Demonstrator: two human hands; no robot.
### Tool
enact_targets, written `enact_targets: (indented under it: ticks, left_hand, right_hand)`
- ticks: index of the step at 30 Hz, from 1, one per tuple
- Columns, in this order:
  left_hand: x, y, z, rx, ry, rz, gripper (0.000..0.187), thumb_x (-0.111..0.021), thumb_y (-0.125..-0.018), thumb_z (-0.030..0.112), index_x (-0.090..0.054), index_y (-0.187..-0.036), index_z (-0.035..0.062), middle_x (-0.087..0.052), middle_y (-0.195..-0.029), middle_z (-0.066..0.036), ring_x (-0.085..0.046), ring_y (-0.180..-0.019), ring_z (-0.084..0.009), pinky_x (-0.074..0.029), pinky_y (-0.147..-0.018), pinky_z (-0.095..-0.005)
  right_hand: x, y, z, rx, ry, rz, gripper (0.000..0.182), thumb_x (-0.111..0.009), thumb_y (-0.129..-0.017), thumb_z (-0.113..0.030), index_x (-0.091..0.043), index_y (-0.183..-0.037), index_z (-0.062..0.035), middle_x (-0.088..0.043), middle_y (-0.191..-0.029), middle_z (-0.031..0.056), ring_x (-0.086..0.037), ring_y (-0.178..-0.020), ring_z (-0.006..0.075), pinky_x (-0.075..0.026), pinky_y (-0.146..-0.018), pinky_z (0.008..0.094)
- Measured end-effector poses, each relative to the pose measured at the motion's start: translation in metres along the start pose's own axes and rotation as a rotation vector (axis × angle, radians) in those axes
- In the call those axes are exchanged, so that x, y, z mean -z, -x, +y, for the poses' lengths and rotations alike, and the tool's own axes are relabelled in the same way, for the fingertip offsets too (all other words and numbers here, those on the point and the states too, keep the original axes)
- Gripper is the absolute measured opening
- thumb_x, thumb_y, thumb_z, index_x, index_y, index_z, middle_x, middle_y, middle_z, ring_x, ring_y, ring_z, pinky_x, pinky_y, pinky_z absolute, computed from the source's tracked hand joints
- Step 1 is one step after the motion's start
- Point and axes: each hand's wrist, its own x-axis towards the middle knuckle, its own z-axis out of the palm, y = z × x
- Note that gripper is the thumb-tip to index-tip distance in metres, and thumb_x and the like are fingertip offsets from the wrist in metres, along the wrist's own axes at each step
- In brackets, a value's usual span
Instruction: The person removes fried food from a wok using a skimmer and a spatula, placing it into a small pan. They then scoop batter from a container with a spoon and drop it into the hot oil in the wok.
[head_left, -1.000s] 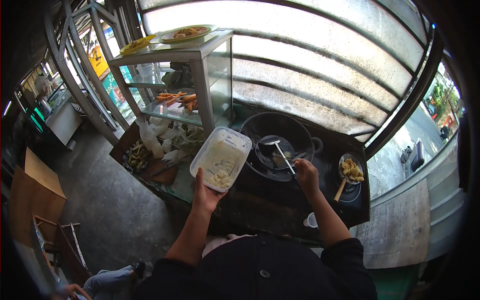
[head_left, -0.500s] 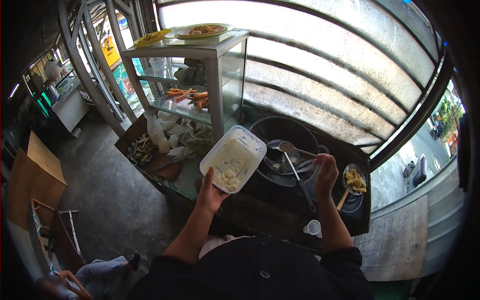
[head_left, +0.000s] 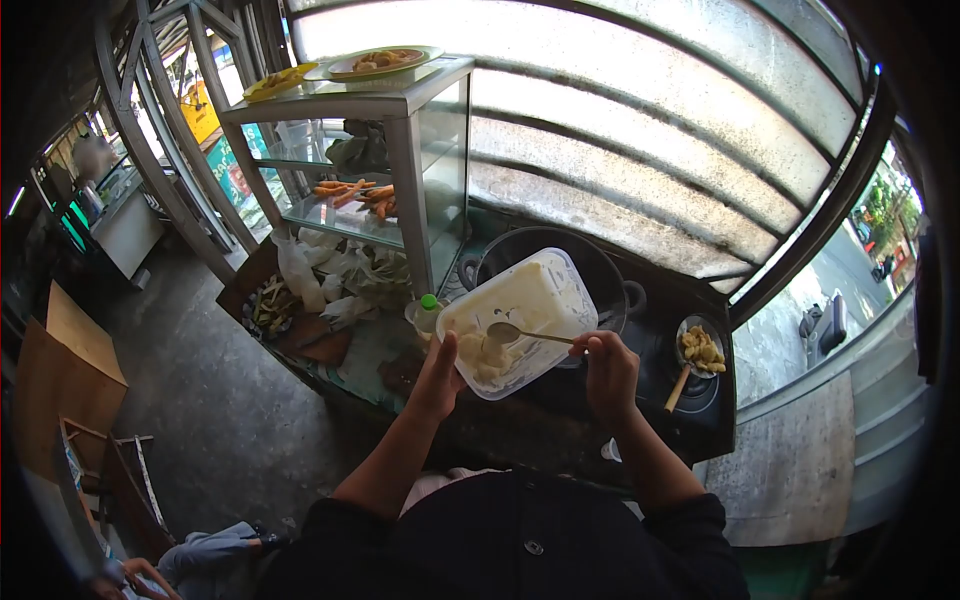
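Note:
My left hand [head_left: 436, 388] grips the near left end of a white plastic container [head_left: 556, 275], held tilted over the counter. Pale batter coats its inside, and lumps of pale food [head_left: 488, 362] lie at its lower end. Between its fingers my right hand [head_left: 608, 368] pinches the thin handle of a metal spoon [head_left: 503, 332]. The spoon's bowl is inside the container, by the lumps. Behind and partly hidden by the container is a dark wok [head_left: 510, 247] on the stove.
A strainer of fried pieces [head_left: 699, 349] rests on the right burner. A green-capped bottle [head_left: 428, 304] stands left of the container. Behind it is a glass cabinet [head_left: 440, 160] with plates [head_left: 384, 62] on top. A small white cup [head_left: 611, 450] is near the counter's front edge.
My left hand has moved the container right, in front of the wok. My right hand has brought the spoon from over the wok into the container. The green-capped bottle has come into view.

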Motion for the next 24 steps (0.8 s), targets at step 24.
enact_targets:
  ticks: [24]
  left_hand:
    - [0.032,0.004,0.002,-0.020,0.071,0.255,0.082,-0.063,-0.082,0.055,-0.025,-0.139,0.0099,-0.041,-0.135,-0.014,-0.048,-0.122,-0.0306,-0.047,-0.093,-0.0511]
  right_hand:
    - [0.012,-0.017,0.027,-0.345,-0.442,0.339,0.029,-0.043,-0.101,-0.022,-0.056,-0.087,-0.0003,-0.063,-0.073,0.0080,-0.062,-0.065,0.0120,-0.048,-0.061,0.0244]
